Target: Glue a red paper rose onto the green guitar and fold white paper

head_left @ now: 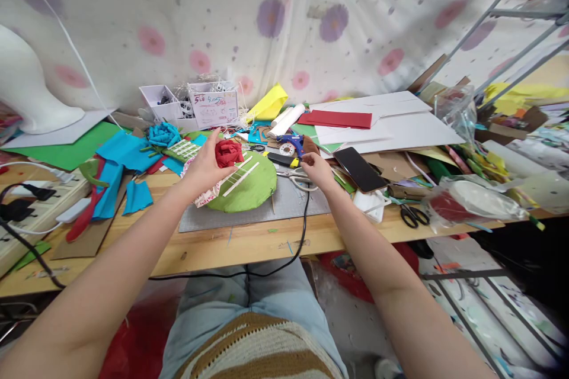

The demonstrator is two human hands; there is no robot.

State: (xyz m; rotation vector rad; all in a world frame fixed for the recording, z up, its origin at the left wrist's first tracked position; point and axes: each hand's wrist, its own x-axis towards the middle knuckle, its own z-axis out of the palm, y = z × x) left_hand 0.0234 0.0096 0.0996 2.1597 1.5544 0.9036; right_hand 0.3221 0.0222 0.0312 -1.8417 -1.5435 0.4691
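Observation:
A red crepe-paper rose (228, 153) sits between the thumb and fingers of my left hand (202, 170), over the left part of a round green piece (249, 189). Pale sticks and thin strings run across that piece, and patterned trim shows below my wrist. My right hand (316, 170) has its fingers curled at the handle end of a blue glue gun (294, 145); the exact grip is partly hidden. A black and yellow utility knife (283, 159) lies just left of those fingers. Metal scissors (293, 174) lie partly beneath my right hand.
A black cord (304, 219) hangs over the table's front edge. A phone (359, 169) and black-handled scissors (414, 215) lie to the right. Blue paper (127, 151), a blue paper flower (163, 134) and a power strip (42, 213) are on the left. White boxes (213, 108) stand behind.

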